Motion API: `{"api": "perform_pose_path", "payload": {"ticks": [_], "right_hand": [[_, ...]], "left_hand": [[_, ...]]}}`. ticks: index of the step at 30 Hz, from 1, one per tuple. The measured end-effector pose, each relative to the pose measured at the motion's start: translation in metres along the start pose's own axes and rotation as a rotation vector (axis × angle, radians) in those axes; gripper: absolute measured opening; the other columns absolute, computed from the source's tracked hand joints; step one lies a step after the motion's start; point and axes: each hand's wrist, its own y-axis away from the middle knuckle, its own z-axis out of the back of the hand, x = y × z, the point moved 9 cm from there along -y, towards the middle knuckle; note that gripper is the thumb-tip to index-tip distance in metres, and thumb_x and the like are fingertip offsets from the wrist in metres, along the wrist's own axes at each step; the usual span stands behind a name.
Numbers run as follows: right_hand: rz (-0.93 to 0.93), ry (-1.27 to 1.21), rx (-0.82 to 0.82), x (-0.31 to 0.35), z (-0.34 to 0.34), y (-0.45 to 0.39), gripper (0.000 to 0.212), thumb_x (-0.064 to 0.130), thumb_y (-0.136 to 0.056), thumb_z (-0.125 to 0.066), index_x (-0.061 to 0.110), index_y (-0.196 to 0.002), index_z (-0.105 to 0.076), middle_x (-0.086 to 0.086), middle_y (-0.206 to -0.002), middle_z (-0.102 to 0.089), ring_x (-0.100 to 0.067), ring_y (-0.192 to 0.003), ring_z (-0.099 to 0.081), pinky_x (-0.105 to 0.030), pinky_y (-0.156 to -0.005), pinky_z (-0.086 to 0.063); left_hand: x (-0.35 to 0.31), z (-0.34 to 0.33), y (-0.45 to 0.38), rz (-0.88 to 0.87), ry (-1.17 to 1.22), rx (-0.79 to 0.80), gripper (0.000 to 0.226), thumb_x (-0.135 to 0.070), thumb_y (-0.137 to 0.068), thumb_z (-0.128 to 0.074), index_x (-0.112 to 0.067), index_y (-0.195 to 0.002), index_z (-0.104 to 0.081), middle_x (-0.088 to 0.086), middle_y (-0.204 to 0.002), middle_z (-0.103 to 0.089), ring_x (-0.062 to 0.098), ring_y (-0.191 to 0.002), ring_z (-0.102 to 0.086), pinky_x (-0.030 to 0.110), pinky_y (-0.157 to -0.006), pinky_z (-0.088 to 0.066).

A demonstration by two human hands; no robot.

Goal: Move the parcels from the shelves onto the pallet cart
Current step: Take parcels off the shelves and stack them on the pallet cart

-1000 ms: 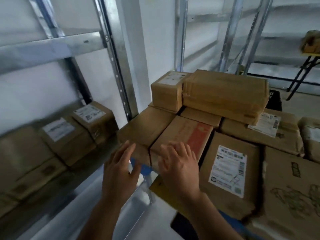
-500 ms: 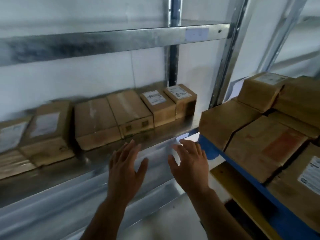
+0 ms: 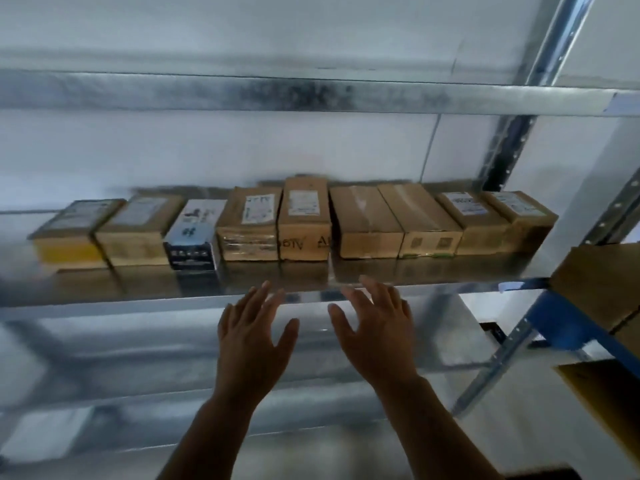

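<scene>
Nine brown cardboard parcels [image 3: 304, 223] now in view along galvanised steel shelf [image 3: 138, 299], swung from loaded cart; left hand [image 3: 254, 336], right hand [image 3: 375, 336] spread, empty — next pick pending.

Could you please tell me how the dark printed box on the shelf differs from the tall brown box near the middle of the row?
The dark printed box has a black front and a white-and-blue top, while the tall brown box is plain cardboard with a pale label on top. The tall brown box stands higher than its neighbours; the dark printed box sits about level with its own. The brown one shows large lettering on its front. Both rest on the same metal shelf, untouched by either hand.
</scene>
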Motion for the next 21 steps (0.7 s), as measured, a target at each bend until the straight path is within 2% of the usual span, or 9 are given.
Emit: {"api": "perform_pose_path", "payload": {"ticks": [7,9,11,12,14,16,18,21], "right_hand": [[0.149,-0.125,0.149,0.114,-0.05,0.013,0.042,0.046,-0.089,-0.052,0.014,-0.113,-0.066,-0.008,-0.113,-0.065,-0.024,-0.107,-0.059,-0.042,-0.091,-0.048],[0.188,-0.144,0.214,0.135,-0.068,0.014,0.042,0.045,-0.092,-0.051,0.015,-0.118,-0.063,-0.007,-0.117,-0.063,-0.022,-0.11,-0.056,-0.041,-0.095,-0.045],[0.224,-0.158,0.218,0.153,-0.082,0.013,0.039,0.042,-0.091,-0.054,0.014,-0.115,-0.065,-0.008,-0.113,-0.065,-0.023,-0.106,-0.059,-0.041,-0.09,-0.048],[0.239,-0.162,0.222,0.161,-0.09,0.012,0.037,0.04,-0.09,-0.056,0.014,-0.113,-0.066,-0.008,-0.11,-0.067,-0.023,-0.103,-0.061,-0.04,-0.088,-0.05],[0.255,-0.18,0.233,0.176,-0.107,0.007,0.035,0.039,-0.088,-0.057,0.013,-0.109,-0.068,-0.007,-0.103,-0.068,-0.021,-0.097,-0.063,-0.038,-0.083,-0.052],[0.261,-0.222,0.252,0.189,-0.129,-0.003,0.033,0.039,-0.088,-0.057,0.014,-0.106,-0.068,-0.005,-0.097,-0.069,-0.018,-0.089,-0.064,-0.034,-0.078,-0.053],[0.273,-0.247,0.287,0.205,-0.153,-0.017,0.033,0.04,-0.091,-0.055,0.016,-0.109,-0.066,-0.004,-0.097,-0.068,-0.016,-0.088,-0.063,-0.032,-0.077,-0.052],[0.292,-0.266,0.278,0.231,-0.184,-0.045,0.033,0.039,-0.091,-0.057,0.015,-0.112,-0.065,-0.004,-0.1,-0.067,-0.015,-0.089,-0.063,-0.03,-0.075,-0.052]], "left_hand": [[0.095,0.075,0.04,0.199,-0.082,-0.085,0.052,-0.043,-0.087,-0.058,-0.017,-0.132,-0.051,0.007,-0.144,-0.042,0.026,-0.136,-0.033,0.049,-0.112,-0.022],[0.113,0.086,0.049,0.234,-0.074,-0.108,0.061,-0.058,-0.088,-0.044,-0.015,-0.13,-0.053,0.009,-0.142,-0.045,0.028,-0.135,-0.036,0.051,-0.11,-0.025],[0.13,0.092,0.054,0.254,-0.06,-0.118,0.083,-0.074,-0.082,-0.021,-0.014,-0.129,-0.054,0.01,-0.14,-0.046,0.029,-0.133,-0.039,0.053,-0.108,-0.029],[0.139,0.093,0.055,0.273,-0.062,-0.117,0.088,-0.076,-0.079,-0.017,-0.014,-0.129,-0.054,0.01,-0.14,-0.047,0.029,-0.131,-0.04,0.053,-0.107,-0.031],[0.159,0.093,0.054,0.32,-0.058,-0.12,0.075,-0.067,-0.082,-0.032,-0.012,-0.127,-0.055,0.011,-0.138,-0.049,0.03,-0.128,-0.044,0.053,-0.105,-0.033],[0.182,0.093,0.046,0.365,-0.046,-0.129,0.055,-0.048,-0.086,-0.053,-0.012,-0.127,-0.055,0.011,-0.137,-0.049,0.031,-0.126,-0.046,0.052,-0.104,-0.034],[0.207,0.093,0.033,0.381,-0.08,-0.125,0.05,-0.038,-0.087,-0.059,-0.014,-0.13,-0.052,0.01,-0.139,-0.047,0.028,-0.128,-0.044,0.049,-0.105,-0.032],[0.245,0.096,0.005,0.405,-0.147,-0.074,0.054,-0.035,-0.087,-0.062,-0.018,-0.135,-0.046,0.005,-0.145,-0.041,0.023,-0.133,-0.037,0.041,-0.109,-0.025]]}}
